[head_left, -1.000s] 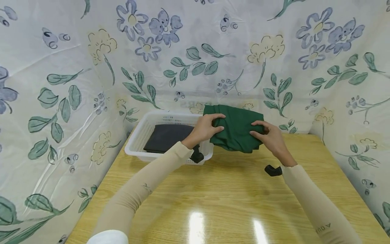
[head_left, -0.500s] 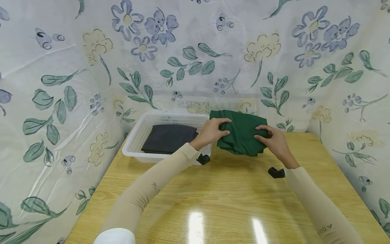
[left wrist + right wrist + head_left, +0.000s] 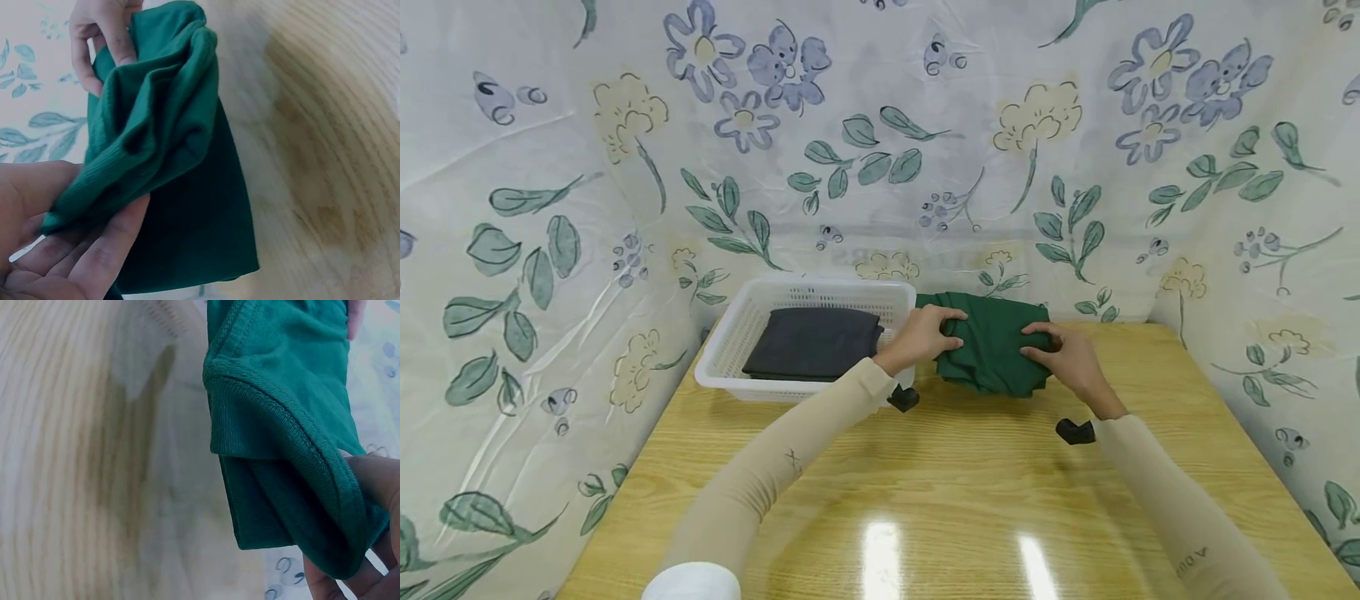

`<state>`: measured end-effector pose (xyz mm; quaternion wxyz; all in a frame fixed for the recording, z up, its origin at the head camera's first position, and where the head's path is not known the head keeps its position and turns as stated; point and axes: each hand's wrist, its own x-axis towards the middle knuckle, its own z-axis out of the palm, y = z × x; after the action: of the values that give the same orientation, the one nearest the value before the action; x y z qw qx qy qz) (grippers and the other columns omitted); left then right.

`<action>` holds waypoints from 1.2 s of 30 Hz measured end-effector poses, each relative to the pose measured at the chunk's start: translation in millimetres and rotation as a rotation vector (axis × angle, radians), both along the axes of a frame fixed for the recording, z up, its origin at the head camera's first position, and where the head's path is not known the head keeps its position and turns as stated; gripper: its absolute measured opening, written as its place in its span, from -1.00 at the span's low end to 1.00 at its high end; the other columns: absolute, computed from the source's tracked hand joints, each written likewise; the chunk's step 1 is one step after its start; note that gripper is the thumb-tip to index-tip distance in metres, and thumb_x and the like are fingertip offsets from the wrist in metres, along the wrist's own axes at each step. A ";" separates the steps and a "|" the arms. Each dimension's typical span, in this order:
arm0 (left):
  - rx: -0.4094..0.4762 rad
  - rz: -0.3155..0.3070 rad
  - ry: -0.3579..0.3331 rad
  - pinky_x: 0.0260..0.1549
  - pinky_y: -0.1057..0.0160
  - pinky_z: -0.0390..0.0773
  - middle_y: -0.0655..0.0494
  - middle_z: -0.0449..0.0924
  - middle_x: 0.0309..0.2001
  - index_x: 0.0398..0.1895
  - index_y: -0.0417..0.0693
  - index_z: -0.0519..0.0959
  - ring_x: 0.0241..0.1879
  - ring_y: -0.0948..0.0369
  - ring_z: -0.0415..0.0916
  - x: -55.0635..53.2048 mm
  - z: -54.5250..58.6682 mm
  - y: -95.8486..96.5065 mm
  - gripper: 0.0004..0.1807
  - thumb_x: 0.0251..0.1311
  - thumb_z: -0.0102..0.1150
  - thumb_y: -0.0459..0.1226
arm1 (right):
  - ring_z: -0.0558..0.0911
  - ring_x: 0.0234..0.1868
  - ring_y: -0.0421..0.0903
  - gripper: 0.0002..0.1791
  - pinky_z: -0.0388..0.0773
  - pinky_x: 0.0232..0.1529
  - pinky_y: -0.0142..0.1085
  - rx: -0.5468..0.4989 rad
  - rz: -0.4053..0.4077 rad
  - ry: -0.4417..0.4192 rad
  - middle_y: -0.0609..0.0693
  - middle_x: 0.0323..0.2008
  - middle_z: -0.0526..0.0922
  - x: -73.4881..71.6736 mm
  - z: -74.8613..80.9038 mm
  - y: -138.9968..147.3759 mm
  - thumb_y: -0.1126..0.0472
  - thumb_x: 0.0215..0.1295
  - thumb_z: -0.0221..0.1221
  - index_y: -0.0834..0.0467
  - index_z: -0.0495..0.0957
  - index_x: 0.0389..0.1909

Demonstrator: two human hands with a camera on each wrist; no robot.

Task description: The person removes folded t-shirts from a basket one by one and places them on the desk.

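Note:
A folded green garment (image 3: 996, 346) with ribbed, stitched edges is held between both hands beside the basket, close above the table's back part. My left hand (image 3: 925, 337) pinches its left side, thumb on one face and fingers under the fold in the left wrist view, where the cloth (image 3: 156, 125) bunches in creases. On the opposite side my right hand (image 3: 1071, 358) grips the edge; in the right wrist view the thumb and fingers close round a curled ribbed band (image 3: 300, 444). Whether the garment's underside touches the table cannot be told.
To the left stands a white perforated plastic basket (image 3: 718, 367) with a folded dark garment (image 3: 816, 343) inside. My left forearm crosses in front of its right corner. The wooden table (image 3: 970, 492) meets a floral cloth backdrop (image 3: 850, 200) at the back and sides.
Both hands have lowered the green garment toward the table, after a slight shift to the right away from the basket. The grip looks unchanged. The head view has panned slightly.

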<state>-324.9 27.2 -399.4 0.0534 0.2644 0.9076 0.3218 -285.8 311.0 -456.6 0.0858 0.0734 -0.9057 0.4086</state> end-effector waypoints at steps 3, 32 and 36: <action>-0.030 -0.004 -0.033 -0.31 0.29 0.54 -0.11 0.66 0.11 0.39 0.03 0.55 -0.35 0.15 0.61 -0.9 -4.2 0.6 -0.46 0.34 0.37 -0.24 | 0.31 -0.62 -0.07 -0.63 0.30 -0.58 -0.28 0.009 0.009 -0.019 -0.04 -0.66 0.32 -1.5 -6.2 -0.7 0.09 0.34 0.40 0.04 0.68 0.14; -0.612 -0.187 -0.009 -0.09 0.19 0.46 -0.18 0.58 0.14 0.18 -0.22 0.58 0.08 -0.01 0.54 -10.8 -18.2 24.0 -0.71 0.52 -0.01 -0.47 | 0.52 -0.03 0.19 -0.63 0.51 0.00 0.02 0.045 0.012 -0.159 0.29 0.14 0.58 -21.5 -36.6 -7.8 0.16 0.40 0.34 0.09 0.65 0.19; -0.718 -0.229 0.009 -0.14 0.20 0.42 -0.15 0.56 0.14 0.22 -0.15 0.58 0.00 0.04 0.54 -5.6 -20.2 25.2 -0.67 0.57 -0.10 -0.45 | 0.45 0.29 0.33 -0.59 0.46 0.21 0.20 0.052 0.027 -0.192 0.34 0.37 0.44 -21.2 -39.3 -4.4 0.15 0.42 0.33 0.11 0.62 0.24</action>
<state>-330.4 52.3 -419.6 0.1743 0.3300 0.9274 -0.0261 -307.0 306.5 -495.8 -0.0089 0.0482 -0.9190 0.3912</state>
